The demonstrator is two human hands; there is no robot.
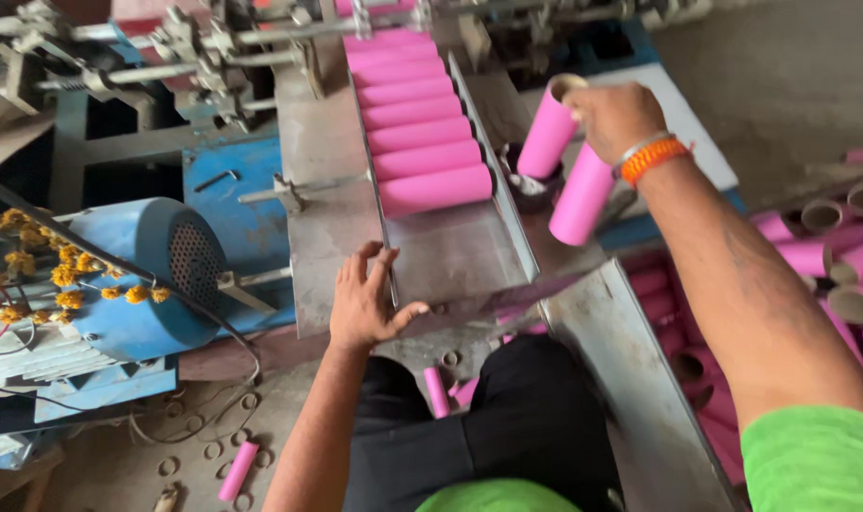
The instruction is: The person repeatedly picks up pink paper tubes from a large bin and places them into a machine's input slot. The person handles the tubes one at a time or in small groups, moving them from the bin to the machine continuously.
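Gripping two pink tubes (564, 161) off the right rim of the metal chute (460, 251), the right hand (613, 116) is clamped around their upper ends, their long axes tilted, open tops up toward the machine. Left hand (363, 305) rests spread open on the chute's lower left edge, with bare metal free below the row of tubes (417, 128) lying crosswise. Dusty floor (194, 446) carries cut rings, and a blue motor (156, 275) sits left.

Row of tubes (414, 133) lying crosswise in metal chute (469, 251), centre. Left hand (365, 303) on chute's near-left edge. Right hand (613, 116) right of chute, w/ two tubes (564, 166). Motor (152, 275) far left. Tube pile (829, 265) at right. Loose tube (237, 471) on floor, bottom left.
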